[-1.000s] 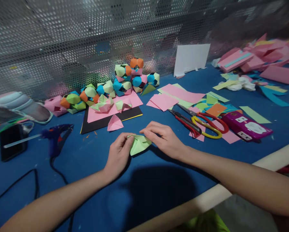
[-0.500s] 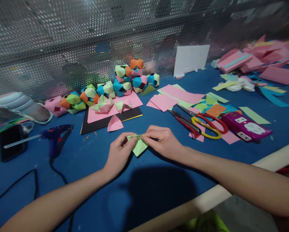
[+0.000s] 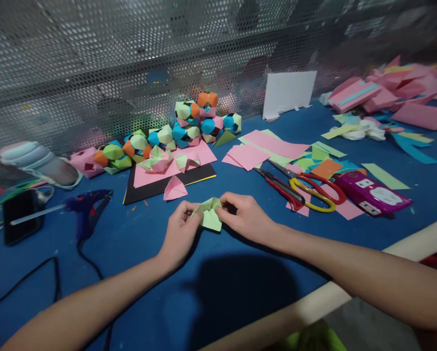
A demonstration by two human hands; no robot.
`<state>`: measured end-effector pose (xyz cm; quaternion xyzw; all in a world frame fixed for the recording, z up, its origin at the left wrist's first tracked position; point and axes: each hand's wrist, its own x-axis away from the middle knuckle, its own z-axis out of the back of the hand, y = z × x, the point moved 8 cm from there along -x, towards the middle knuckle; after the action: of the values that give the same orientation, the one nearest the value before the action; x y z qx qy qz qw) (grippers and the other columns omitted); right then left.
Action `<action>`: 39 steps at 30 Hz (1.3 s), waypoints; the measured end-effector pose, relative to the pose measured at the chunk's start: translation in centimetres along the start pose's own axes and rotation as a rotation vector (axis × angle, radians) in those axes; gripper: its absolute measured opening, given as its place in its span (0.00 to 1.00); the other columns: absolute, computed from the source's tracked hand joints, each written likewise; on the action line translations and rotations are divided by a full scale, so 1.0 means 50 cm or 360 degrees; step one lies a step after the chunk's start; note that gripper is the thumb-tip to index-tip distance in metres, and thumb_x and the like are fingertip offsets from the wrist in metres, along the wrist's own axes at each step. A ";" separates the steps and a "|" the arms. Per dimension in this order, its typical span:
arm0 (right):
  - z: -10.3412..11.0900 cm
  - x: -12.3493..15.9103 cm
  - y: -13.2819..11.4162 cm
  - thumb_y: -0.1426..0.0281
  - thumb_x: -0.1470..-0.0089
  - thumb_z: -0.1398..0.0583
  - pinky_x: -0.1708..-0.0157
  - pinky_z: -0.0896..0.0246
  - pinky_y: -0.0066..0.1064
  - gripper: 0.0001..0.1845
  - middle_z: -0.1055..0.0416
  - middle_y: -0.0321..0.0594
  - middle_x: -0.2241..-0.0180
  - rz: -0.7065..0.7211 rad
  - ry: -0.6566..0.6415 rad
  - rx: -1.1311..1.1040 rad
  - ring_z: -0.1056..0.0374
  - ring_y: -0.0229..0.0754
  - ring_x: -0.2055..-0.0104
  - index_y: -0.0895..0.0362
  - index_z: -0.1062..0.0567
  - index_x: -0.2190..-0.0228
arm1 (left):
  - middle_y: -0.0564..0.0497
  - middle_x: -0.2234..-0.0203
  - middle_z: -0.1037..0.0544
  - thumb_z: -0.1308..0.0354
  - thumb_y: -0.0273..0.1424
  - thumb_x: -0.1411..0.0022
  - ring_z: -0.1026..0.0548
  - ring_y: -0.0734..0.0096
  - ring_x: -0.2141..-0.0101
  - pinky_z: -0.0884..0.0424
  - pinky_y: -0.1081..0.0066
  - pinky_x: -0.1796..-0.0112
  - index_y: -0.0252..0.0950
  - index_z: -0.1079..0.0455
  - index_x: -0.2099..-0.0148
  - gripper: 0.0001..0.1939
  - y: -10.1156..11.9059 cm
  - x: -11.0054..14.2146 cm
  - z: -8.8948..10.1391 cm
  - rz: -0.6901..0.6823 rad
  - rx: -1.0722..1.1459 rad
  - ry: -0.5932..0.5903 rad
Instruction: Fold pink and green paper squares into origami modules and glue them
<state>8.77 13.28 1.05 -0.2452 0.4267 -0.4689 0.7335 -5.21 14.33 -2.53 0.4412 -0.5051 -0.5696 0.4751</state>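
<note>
Both hands pinch a small folded piece of light green paper [image 3: 210, 216] just above the blue table [image 3: 130, 253]. My left hand [image 3: 180, 233] grips its left edge with curled fingers. My right hand [image 3: 244, 217] holds its right side, fingers closed around the fold. A pink folded paper piece [image 3: 174, 188] lies just beyond my hands. Behind it a pink sheet on black card [image 3: 167, 175] carries more folded pieces, and a row of multicoloured paper balls [image 3: 167, 134] sits against the mesh wall.
Red and yellow scissors [image 3: 306, 187] and a purple power strip [image 3: 371, 192] lie to the right, with pink and green paper sheets [image 3: 265, 146]. A blue glue gun [image 3: 86, 207], a phone [image 3: 21, 214] and cables lie left. Pink paper is heaped at far right [image 3: 397, 92].
The green paper has been turned and folded up between my fingers; it looks more compact now. Both hands have drawn slightly closer together.
</note>
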 end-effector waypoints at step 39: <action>0.018 -0.002 -0.013 0.71 0.42 0.45 0.65 0.39 0.26 0.09 0.28 0.39 0.69 0.0127 -0.0046 -0.0222 0.33 0.35 0.66 0.60 0.24 0.66 | 0.48 0.63 0.22 0.48 0.42 0.39 0.28 0.65 0.62 0.33 0.69 0.59 0.35 0.26 0.54 0.19 0.005 0.005 -0.020 -0.0010 -0.0088 -0.0235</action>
<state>9.20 13.05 2.04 -0.2852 0.4569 -0.4048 0.7389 -4.24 13.91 -2.36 0.3864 -0.5216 -0.6157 0.4467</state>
